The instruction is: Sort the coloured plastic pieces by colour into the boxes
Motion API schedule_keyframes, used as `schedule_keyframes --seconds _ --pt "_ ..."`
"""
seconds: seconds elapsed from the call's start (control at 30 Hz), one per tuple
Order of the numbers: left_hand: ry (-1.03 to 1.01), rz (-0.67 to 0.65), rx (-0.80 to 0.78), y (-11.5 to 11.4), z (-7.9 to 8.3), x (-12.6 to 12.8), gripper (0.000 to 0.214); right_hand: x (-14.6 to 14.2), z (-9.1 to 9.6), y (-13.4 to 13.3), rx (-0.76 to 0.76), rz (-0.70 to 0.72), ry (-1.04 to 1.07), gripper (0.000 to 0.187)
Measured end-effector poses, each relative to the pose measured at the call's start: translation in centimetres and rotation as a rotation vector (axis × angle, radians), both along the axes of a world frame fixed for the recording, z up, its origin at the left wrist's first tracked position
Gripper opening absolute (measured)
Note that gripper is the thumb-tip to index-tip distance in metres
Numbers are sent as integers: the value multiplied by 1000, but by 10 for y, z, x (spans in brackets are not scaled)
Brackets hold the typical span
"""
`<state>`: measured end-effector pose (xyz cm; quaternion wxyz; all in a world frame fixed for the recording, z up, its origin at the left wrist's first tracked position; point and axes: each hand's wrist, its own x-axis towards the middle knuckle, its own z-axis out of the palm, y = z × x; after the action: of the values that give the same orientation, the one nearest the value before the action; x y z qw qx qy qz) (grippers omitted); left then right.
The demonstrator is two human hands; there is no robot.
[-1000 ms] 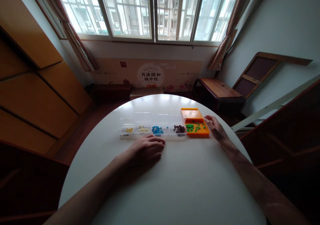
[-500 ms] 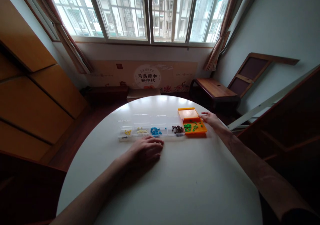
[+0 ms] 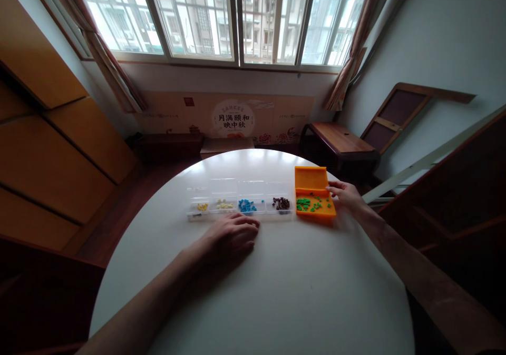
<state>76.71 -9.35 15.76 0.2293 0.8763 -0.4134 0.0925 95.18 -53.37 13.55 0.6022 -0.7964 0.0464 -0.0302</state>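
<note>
My right hand (image 3: 348,195) grips the right edge of an orange box (image 3: 316,214) whose lid (image 3: 311,177) stands open at the back. Small green pieces (image 3: 309,204) lie inside it. The box sits at the right end of a row of clear plastic boxes (image 3: 253,188) on a round white table (image 3: 276,292). Those boxes hold yellow (image 3: 203,206), pale yellow (image 3: 225,205), blue (image 3: 247,206) and dark brown pieces (image 3: 282,203). My left hand (image 3: 233,236) lies palm down on the table just in front of the blue pieces, holding nothing.
A wooden bench (image 3: 342,140) stands beyond the table's far right. Wooden cabinets (image 3: 59,149) line the left wall. A printed cardboard panel (image 3: 233,118) leans under the window (image 3: 233,18). A framed board (image 3: 403,110) leans on the right wall.
My right hand has taken the orange box's right edge, and the box has shifted a little right, away from the clear boxes, with its lid more upright. My left hand has not moved.
</note>
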Motion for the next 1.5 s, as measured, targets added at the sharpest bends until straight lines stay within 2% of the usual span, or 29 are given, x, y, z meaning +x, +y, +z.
schedule_keyframes --seconds 0.2,0.37,0.53,0.67,0.8,0.97,1.1,1.23,1.4,1.5 --pt "-26 -3 -4 1 -4 1 25 -40 0 -35 -112 20 -77 42" --pt "-25 6 -2 -2 -3 0 25 -88 -3 -48 -204 140 -136 45" --pt "-9 53 -38 -4 -2 -4 30 -137 2 -27 -243 257 -99 37" --pt "20 -26 -67 -5 4 -6 60 -159 7 7 -236 341 -121 37" --pt "70 -54 -67 -2 4 -5 93 -163 10 42 -302 415 -329 28" --pt "154 72 -148 5 -11 -5 123 -158 15 79 -344 486 -485 16" --pt "167 119 -181 6 -15 -7 116 -150 18 97 -442 506 -599 11" --pt "162 84 -176 8 -9 -7 107 -144 15 105 -493 584 -711 4" --pt "130 25 -89 8 -7 -3 121 -146 9 104 -574 569 -809 7" --pt "97 1 -51 5 -11 -1 118 -148 9 101 -598 590 -837 5"
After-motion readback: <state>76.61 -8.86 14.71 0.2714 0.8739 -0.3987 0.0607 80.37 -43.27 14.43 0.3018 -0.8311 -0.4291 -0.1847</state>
